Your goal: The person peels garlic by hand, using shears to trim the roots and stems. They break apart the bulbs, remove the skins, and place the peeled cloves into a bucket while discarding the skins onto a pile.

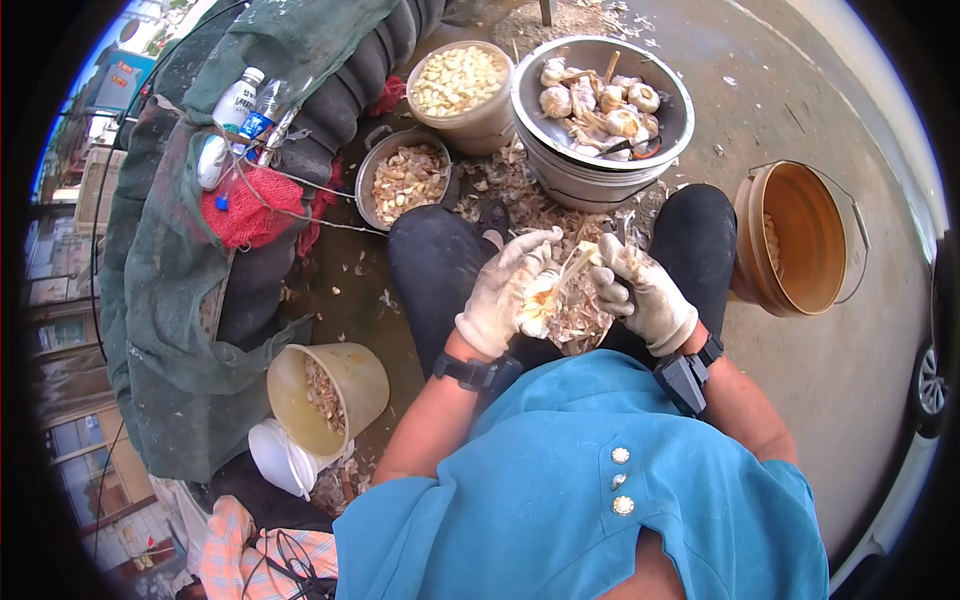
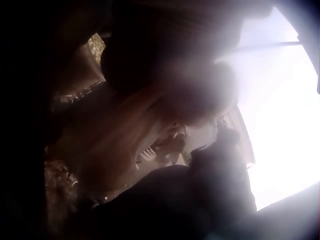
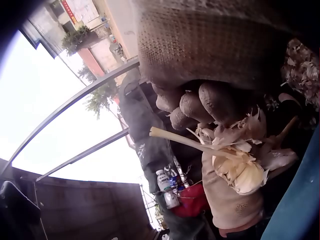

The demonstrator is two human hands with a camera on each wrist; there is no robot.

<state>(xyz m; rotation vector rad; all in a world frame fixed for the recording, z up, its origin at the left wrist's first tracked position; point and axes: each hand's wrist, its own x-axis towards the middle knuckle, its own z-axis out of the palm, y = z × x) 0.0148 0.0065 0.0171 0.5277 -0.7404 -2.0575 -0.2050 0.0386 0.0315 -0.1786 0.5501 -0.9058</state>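
My gloved left hand [image 1: 505, 292] holds a partly peeled garlic bulb [image 3: 245, 172] with a long dry stem [image 3: 175, 140] and loose papery skin. The bulb's pale cloves show in the right wrist view. My gloved right hand [image 1: 648, 297] is close beside the bulb, its fingers [image 3: 192, 107] curled; I cannot tell whether anything is inside them. Both hands are over a heap of garlic skins [image 1: 575, 325] between the knees. The left wrist view is dark and blurred.
A metal bowl [image 1: 675, 125] of garlic bulbs rests on a bucket ahead. Left of it stand a tub [image 1: 482, 120] of peeled cloves and a smaller pail [image 1: 367, 190] of garlic pieces. A brown bucket [image 1: 810, 240] is at right, a tilted yellowish bucket [image 1: 365, 385] at lower left.
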